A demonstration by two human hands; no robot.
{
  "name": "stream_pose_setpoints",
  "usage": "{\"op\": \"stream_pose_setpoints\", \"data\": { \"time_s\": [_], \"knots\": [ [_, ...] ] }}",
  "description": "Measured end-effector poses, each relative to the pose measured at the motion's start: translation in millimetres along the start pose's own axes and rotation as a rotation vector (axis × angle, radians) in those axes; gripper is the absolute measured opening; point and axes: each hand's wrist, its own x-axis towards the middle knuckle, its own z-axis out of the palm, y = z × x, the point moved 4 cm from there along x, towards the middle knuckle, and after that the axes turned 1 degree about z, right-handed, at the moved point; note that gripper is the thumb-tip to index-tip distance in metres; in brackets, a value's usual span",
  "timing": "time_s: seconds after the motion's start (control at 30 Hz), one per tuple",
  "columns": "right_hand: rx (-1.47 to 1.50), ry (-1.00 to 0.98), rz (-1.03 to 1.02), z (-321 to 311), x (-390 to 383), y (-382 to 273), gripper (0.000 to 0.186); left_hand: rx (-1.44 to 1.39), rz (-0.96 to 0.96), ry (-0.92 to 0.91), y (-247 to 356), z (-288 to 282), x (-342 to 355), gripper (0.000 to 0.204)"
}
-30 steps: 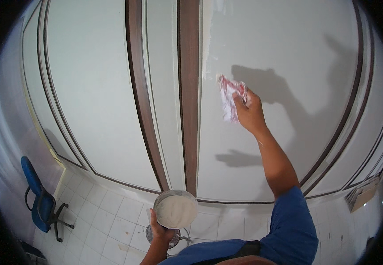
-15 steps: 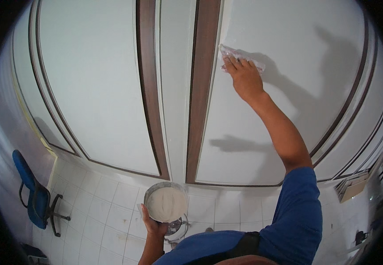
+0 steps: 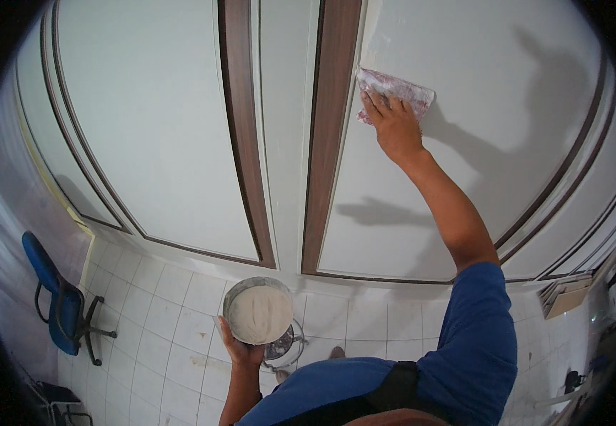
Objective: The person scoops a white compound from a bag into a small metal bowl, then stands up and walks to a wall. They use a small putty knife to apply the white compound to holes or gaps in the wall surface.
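My left hand (image 3: 242, 348) grips a round metal bowl (image 3: 227, 292) from below and the side, its thumb along the wall. Pale beige powder (image 3: 260, 314) fills much of the bowl, with grooves across its surface. A thin light edge shows beside that thumb; what it belongs to I cannot make out. Up on the large white panel (image 3: 422, 206), my right hand (image 3: 397, 131) presses a crumpled white cloth with reddish-pink patterning (image 3: 411, 92) flat to the surface. The cloth's left edge reaches the brown wooden strip (image 3: 328, 121) bordering the panel.
A metal-legged stool (image 3: 283, 348) stands partly hidden beneath the bowl. On the tiled floor (image 3: 180, 334) at left is a blue swivel chair (image 3: 66, 312). Flat boards (image 3: 567, 295) lean at the wall's right foot. Another framed panel (image 3: 152, 128) fills the left.
The view has shifted a little. More of the cloth now shows, spread wider to the right of my right hand. My left hand still carries the bowl at about the same height.
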Motion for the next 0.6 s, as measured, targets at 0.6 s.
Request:
{"op": "stream_pose_setpoints", "data": {
  "time_s": [0.6],
  "knots": [
    [-0.051, 0.117, 0.004, 44, -15, -12, 0.055, 0.064, 0.052, 0.061, 12, 39, -14, 0.081]
  ]
}}
